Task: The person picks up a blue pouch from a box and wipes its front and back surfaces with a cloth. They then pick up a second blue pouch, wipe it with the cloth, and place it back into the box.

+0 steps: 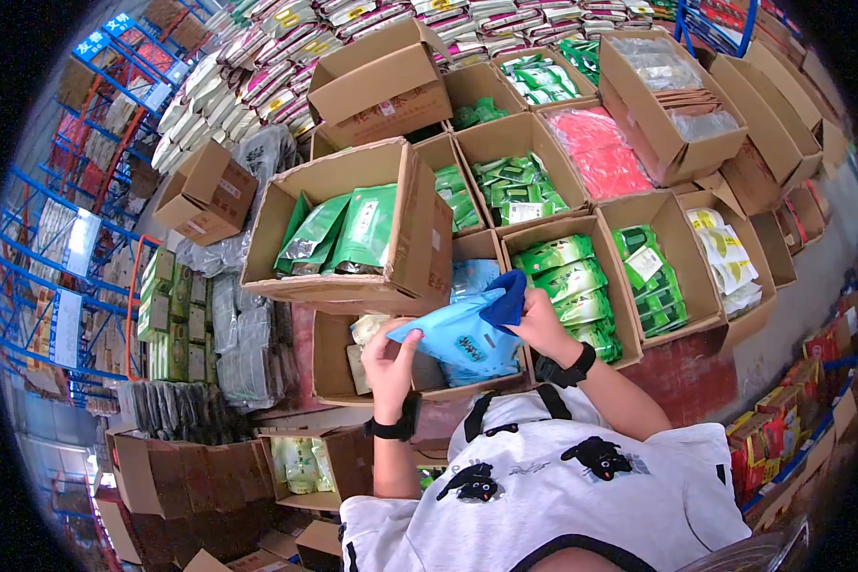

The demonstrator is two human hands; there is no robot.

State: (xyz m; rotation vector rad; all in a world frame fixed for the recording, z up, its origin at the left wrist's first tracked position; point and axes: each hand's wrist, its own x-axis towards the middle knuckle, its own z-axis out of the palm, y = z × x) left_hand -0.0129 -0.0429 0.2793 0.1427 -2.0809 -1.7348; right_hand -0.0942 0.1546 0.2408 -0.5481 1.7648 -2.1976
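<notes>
A light blue pouch (462,334) with dark print and a dark blue part at its upper right is held between my hands. My left hand (391,367) pinches its left corner, thumb on top. My right hand (541,329) grips the dark blue part at the right. Below the pouch is an open cardboard box (332,357) with more light blue packs (481,367) and some pale packs at its left. Just behind stands a raised box (348,294) with green pouches (364,229). To the right, another box holds green-and-white packs (577,286).
More open boxes hold green packs (648,276), pink packs (601,153) and yellow-white packs (725,253). Stacked white and magenta bags (267,76) lie behind. Blue racks (57,238) stand at the left, red cartons (767,434) at the right.
</notes>
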